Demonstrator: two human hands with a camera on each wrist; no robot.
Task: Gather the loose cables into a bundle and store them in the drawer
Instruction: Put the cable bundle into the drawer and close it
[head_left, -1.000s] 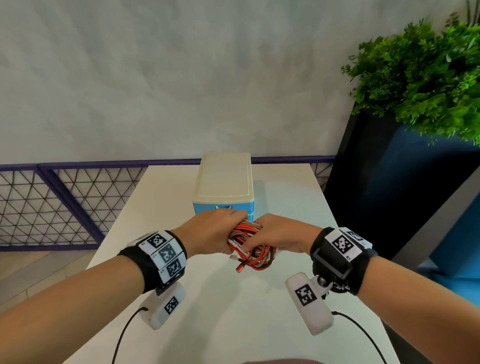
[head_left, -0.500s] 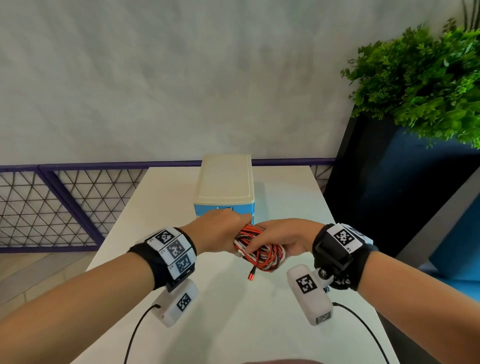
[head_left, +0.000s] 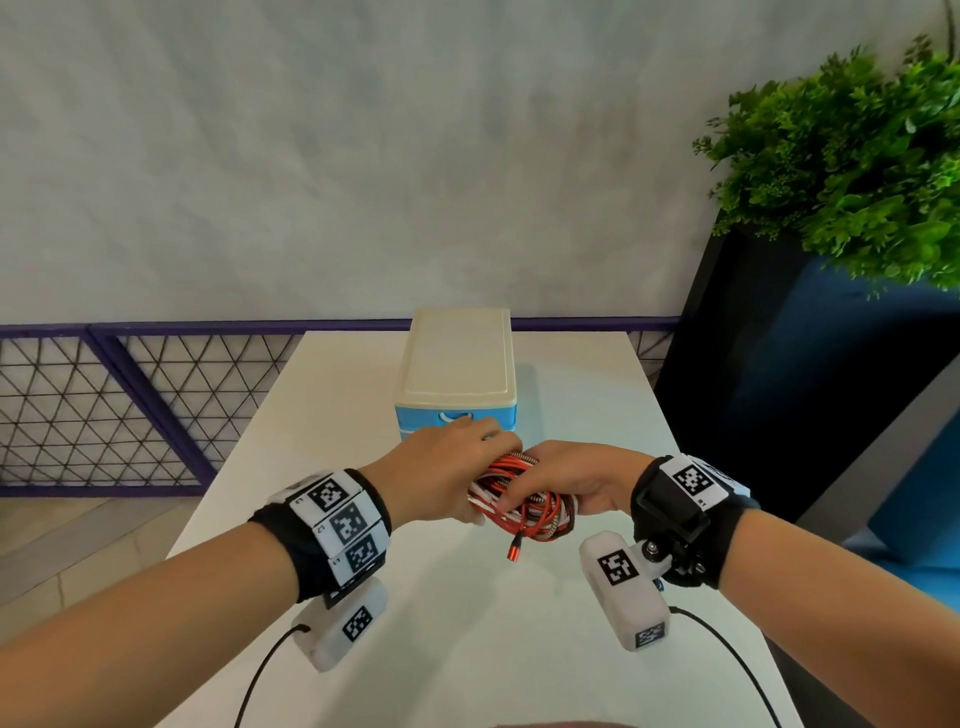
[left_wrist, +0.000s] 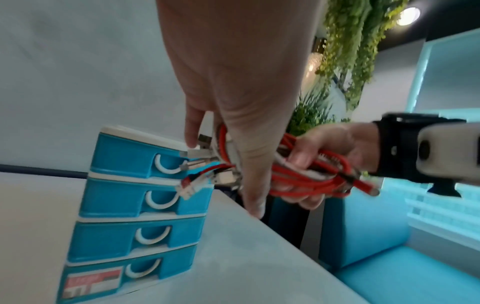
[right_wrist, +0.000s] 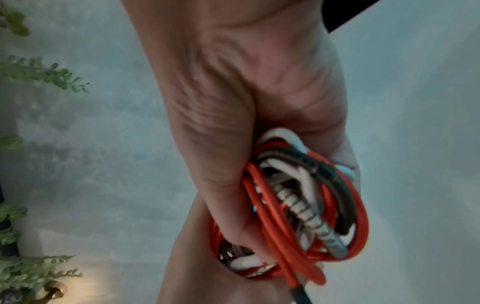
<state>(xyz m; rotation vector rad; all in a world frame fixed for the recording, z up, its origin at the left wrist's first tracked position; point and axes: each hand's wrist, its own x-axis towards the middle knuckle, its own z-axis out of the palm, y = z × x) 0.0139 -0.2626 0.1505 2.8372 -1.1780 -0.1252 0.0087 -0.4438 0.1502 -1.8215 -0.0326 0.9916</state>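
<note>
A bundle of red, white, black and braided cables (head_left: 521, 506) hangs between both hands, just above the white table (head_left: 467, 623). My left hand (head_left: 447, 467) holds its left end between thumb and fingers, with metal plugs sticking out toward the drawers (left_wrist: 202, 164). My right hand (head_left: 571, 478) grips the coiled right end (right_wrist: 298, 205), thumb and fingers curled round it. A red plug (head_left: 514, 551) dangles below. The blue drawer unit (head_left: 454, 418) with a cream top stands right behind the hands. Its several drawers (left_wrist: 124, 185) are all shut.
The table's right edge (head_left: 691, 467) borders a dark planter (head_left: 779, 389) holding a green plant (head_left: 857, 156). A purple wire-mesh fence (head_left: 130, 405) runs behind and left of the table. A grey wall stands behind the drawer unit.
Both hands have shifted slightly right with the bundle. The red plug end has slipped out and now dangles lower beneath it.
</note>
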